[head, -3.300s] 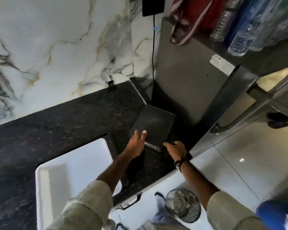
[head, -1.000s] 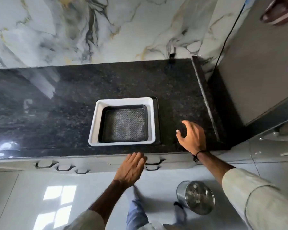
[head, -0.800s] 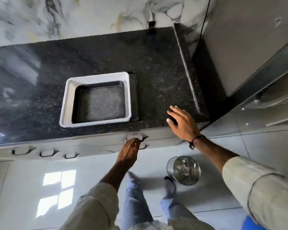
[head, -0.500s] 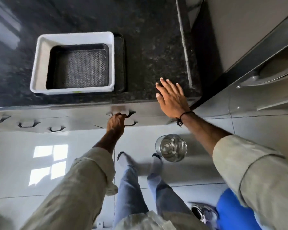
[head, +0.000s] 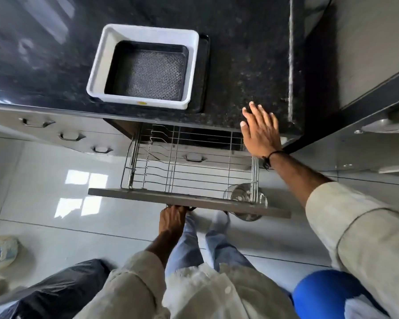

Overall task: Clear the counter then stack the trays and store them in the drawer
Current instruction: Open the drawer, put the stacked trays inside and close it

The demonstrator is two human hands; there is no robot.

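On the black speckled stone counter (head: 240,54), near its front edge, sits a stack of trays: a white rectangular plastic tray (head: 101,65) holds a smaller black tray with a patterned mesh floor (head: 156,75), and both rest on a flat dark tray (head: 204,72) whose rim shows along the right side. Just below the stack, the drawer with a chrome wire rack (head: 189,171) stands pulled out, its grey front panel (head: 129,193) edge-on. The left hand (head: 172,221) is clenched around the drawer's handle under the panel. The right hand (head: 260,130) is released, fingers spread flat over the counter's front edge.
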